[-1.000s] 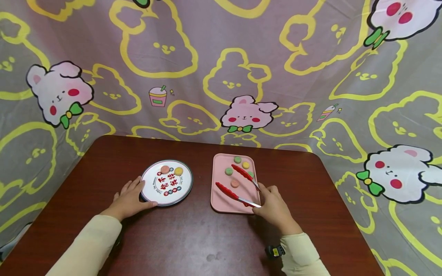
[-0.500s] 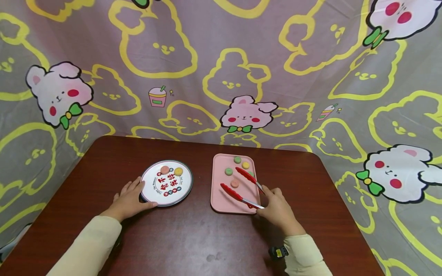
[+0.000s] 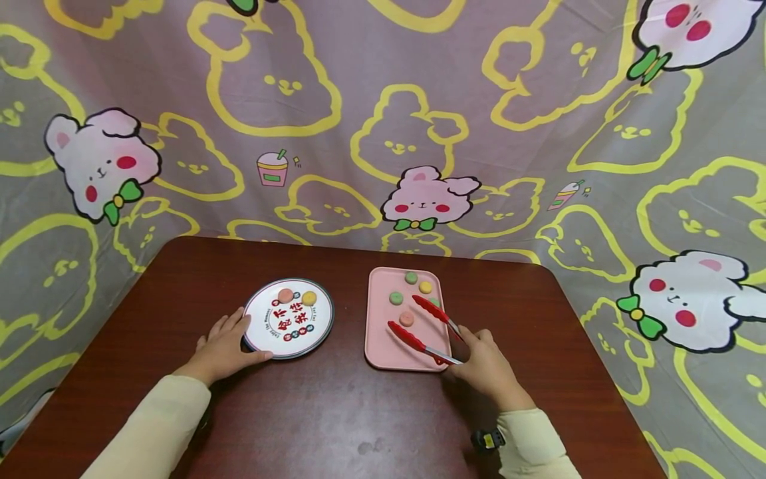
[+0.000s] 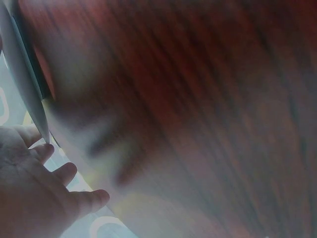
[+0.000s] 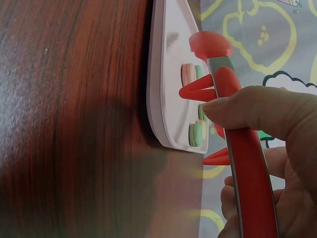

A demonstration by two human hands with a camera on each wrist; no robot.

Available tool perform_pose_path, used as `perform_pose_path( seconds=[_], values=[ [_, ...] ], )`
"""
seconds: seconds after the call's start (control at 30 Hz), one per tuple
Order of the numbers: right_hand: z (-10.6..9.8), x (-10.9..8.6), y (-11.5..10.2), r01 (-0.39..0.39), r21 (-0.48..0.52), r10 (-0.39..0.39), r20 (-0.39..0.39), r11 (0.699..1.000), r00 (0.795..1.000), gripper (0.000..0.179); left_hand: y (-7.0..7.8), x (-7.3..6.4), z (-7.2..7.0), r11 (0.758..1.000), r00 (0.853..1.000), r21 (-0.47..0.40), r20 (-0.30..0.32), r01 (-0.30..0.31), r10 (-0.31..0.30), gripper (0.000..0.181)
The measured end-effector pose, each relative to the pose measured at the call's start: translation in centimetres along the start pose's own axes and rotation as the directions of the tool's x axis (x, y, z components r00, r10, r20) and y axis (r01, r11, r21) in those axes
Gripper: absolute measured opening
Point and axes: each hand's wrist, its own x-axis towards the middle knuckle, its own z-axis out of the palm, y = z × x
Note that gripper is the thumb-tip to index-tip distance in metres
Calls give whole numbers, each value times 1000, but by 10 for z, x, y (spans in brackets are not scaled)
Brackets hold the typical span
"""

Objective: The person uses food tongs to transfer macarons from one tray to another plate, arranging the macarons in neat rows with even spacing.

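Observation:
My left hand [image 3: 223,349] rests at the left rim of a white round plate [image 3: 320,316], fingers spread and thumb along its near edge. On the plate lie a pink macaron [image 3: 286,295] and a yellow macaron [image 3: 308,298]. My right hand [image 3: 487,366] grips red-tipped metal tongs [image 5: 255,183], their two arms spread apart over a pink tray [image 3: 380,349]. Just ahead of the gap between the tips sits a pink macaron [image 3: 406,319]. Green macarons [image 3: 396,298] and a yellow macaron [image 3: 425,287] lie farther back on the tray; one green is partly hidden by the tongs.
Both plate and tray stand on a dark brown wooden table [image 3: 311,412], with a strip of tabletop between them. A patterned cloth [image 3: 335,133] hangs behind the table and at its sides. A dark watch-like device [image 3: 487,439] shows at the right wrist.
My right hand has drawn the tongs a little to the right and toward me, their arms still spread. The left hand, plate, tray and macarons stay where they were.

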Motion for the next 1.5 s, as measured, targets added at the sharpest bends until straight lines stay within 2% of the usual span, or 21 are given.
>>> perform_pose_path(
  seconds=[0.37, 0.93, 1.5],
  values=[
    [-1, -2, 7, -21, 3, 21, 45, 1000, 999, 78, 3, -3, -2, 1000, 1000, -2, -13, -13, 13, 112],
    [-3, -4, 9, -2, -13, 3, 66, 1000, 998, 71, 1, -1, 0, 1000, 1000, -3, -1, -1, 1, 114],
    [-4, -4, 8, 9, -16, -7, 85, 1000, 996, 65, 0, -1, 1, 1000, 1000, -2, -16, -15, 15, 113]
  ],
)
